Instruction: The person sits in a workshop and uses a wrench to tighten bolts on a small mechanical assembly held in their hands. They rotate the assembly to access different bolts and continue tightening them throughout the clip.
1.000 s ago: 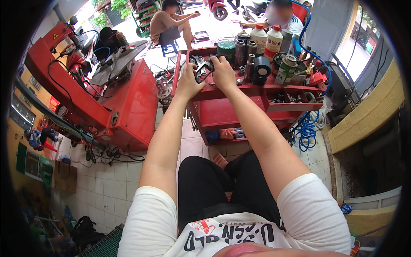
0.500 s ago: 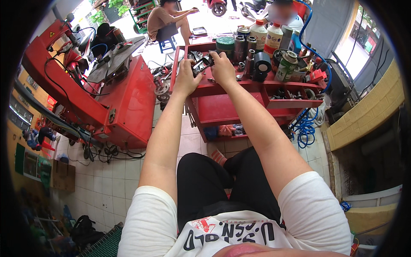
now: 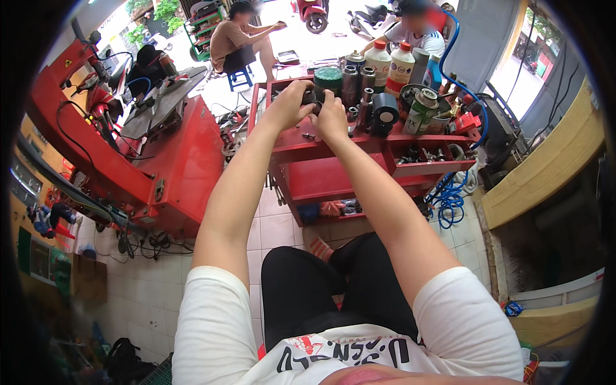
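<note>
Over the left part of a red tool cart, both my hands meet around a small dark metal part. My left hand is wrapped round it from the left. From the right, the curled fingers of my right hand close on the same part. Much of the part is hidden by my fingers, so its exact kind cannot be told. A small metal piece lies on the cart below my hands. Just beyond my right hand stand a green-lidded tub and upright metal cylinders.
White bottles with red caps, a black cylinder and a green spray can crowd the cart's right side. A blue hose hangs there. At left stands a red machine. Two people sit beyond, one on a blue stool.
The dark part has turned between my hands and is more covered now. My left hand has shifted right and up over it. The whole view has moved slightly.
</note>
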Available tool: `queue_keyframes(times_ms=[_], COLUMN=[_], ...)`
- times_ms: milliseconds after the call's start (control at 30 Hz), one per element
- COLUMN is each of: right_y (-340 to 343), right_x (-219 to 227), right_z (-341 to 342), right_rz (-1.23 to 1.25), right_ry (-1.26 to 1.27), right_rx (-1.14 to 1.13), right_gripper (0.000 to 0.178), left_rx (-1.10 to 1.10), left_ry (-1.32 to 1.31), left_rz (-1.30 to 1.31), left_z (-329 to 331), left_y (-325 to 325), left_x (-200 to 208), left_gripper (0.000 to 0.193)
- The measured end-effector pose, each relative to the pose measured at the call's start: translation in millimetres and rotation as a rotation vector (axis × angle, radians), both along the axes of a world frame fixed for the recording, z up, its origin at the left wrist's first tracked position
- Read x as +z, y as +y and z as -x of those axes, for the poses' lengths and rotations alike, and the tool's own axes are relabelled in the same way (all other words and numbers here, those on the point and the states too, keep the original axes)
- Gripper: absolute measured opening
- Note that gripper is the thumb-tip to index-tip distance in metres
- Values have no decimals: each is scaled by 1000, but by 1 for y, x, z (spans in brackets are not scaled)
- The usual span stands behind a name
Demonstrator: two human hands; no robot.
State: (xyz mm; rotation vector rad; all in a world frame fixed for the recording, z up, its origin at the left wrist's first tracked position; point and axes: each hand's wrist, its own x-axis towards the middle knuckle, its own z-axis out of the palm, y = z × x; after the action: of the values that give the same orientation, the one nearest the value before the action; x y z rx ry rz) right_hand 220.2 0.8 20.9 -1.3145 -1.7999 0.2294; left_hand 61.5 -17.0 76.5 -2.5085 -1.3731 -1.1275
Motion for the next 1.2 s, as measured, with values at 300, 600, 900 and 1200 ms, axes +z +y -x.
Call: queue_keyframes(times_ms=[300, 600, 900, 1200], right_y=[26, 28, 35, 31], right_x=[-15, -12, -16, -17], right_z=[-18, -19, -22, -21], right_rz=[270, 522, 496, 450], right_ry=[713, 894, 863, 804], right_rx=[50, 198, 182, 209], right_gripper=[35, 26, 24, 22], left_rx=[17, 87, 49, 36], left_ry=[121, 214, 169, 155], left_rz=[188, 254, 211, 61], left_z=[11, 34, 21, 23], left_y=[72, 76, 90, 44], left_x=[7, 6, -14, -11], left_gripper=[53, 52, 56, 53])
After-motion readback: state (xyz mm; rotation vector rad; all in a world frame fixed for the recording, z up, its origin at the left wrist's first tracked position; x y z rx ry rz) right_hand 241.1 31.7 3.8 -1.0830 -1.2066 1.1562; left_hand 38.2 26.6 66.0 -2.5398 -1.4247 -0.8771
